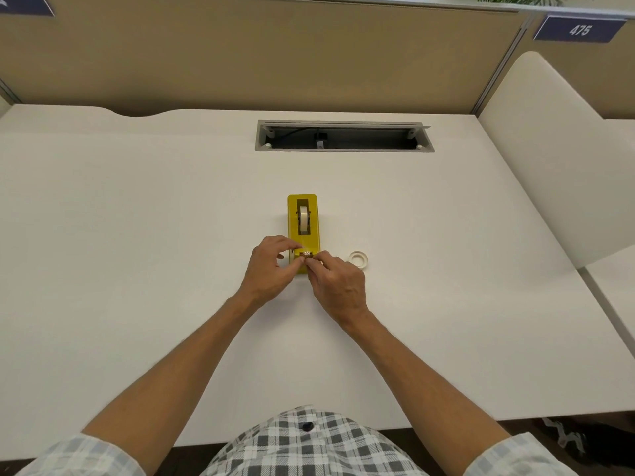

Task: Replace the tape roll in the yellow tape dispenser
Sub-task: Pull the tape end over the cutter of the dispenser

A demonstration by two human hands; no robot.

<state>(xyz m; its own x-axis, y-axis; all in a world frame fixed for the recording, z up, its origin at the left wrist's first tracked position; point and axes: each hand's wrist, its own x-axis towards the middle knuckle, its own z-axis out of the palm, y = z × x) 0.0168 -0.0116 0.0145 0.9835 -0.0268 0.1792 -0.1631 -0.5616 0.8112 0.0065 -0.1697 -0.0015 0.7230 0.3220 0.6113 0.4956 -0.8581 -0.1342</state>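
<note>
Fingers of my left hand [271, 266] and right hand [335, 280] pinching tape end at cutter of yellow dispenser [302, 228]; threading step, I judge. Next: pressing tape onto blade. Spare roll [358, 259] lying beside.

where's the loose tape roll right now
In the head view, the loose tape roll lies flat on the white desk, just right of the yellow tape dispenser and beside the right hand, apart from both.

yellow tape dispenser [302, 231] on a white desk [137, 235], w/ an off-white tape roll [303, 219] in it. just right of dispenser, a white spare roll [358, 259]. behind it: grey cable tray [343, 135], tan partition [240, 56], navy sign [580, 29] w/ white digits. shirt [302, 444] is grey-white plaid.
</note>
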